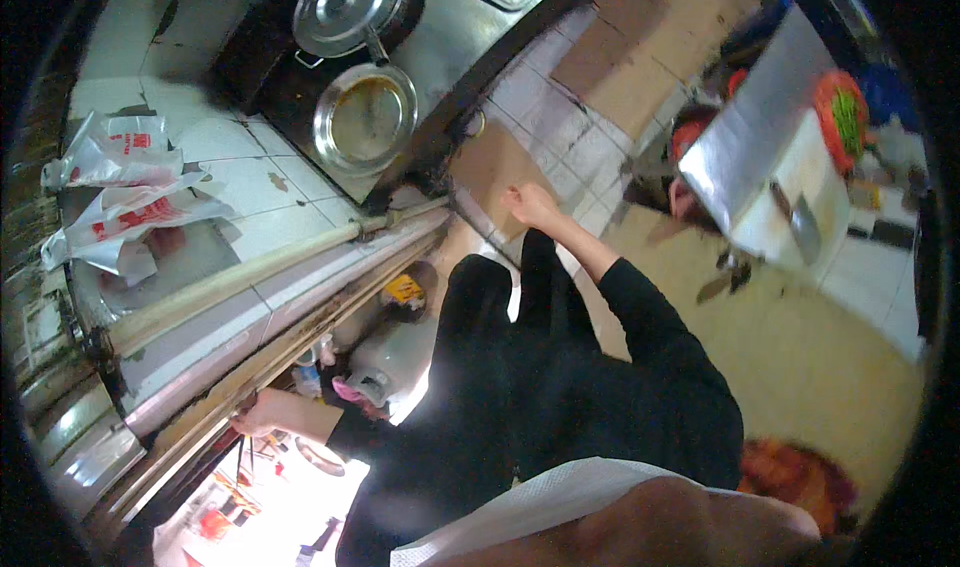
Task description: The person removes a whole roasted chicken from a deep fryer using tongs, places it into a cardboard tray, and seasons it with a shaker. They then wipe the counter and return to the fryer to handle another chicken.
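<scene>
My left hand (259,411) is at the lower left, against the edge of a long ledge (217,394) below the tiled counter. Its fingers are partly hidden, so I cannot tell whether they grip anything. Two thin dark sticks (245,458) show just below it, over a brightly lit surface with small items. My right hand (531,205) hangs over the floor in front of my legs, its fingers curled in and nothing visible in them. Beneath it lies a flat piece of cardboard (499,166).
A lidded pot (349,12) and a metal pan (365,121) stand on the stove. Plastic bags (142,214) lie on the tiled counter. A gas cylinder (390,361) stands left of my legs. Rightward, a cleaver (802,222) and a red basket (836,121) of green vegetables rest on a worktop.
</scene>
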Motion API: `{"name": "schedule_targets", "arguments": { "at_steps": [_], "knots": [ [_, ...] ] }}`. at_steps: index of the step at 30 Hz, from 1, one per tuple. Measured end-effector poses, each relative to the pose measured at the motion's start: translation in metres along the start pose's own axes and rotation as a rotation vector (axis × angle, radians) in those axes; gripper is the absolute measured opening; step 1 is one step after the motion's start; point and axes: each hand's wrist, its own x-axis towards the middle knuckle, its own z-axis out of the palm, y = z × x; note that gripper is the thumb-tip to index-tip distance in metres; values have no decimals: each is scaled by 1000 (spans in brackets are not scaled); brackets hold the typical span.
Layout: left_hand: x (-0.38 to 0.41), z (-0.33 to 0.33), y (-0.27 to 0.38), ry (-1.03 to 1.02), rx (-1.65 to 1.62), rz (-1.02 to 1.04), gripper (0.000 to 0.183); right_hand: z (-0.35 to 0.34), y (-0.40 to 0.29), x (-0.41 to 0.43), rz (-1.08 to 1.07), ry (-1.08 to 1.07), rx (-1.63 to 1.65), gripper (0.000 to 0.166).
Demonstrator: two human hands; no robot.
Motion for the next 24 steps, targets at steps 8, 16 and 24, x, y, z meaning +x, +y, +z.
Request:
{"name": "schedule_targets", "arguments": {
  "at_steps": [8, 16, 24],
  "knots": [
    [-3, -12, -26, -26, 95, 186, 21, -43, 51, 153, -41, 97, -103, 51],
    [-27, -6, -52, 51, 198, 461, 22, 40, 137, 356, -303, 344, -373, 45],
    [-21, -2, -79, 4, 253, 612, 23, 78, 171, 472, -394, 379, -358, 42]
  ]
}}
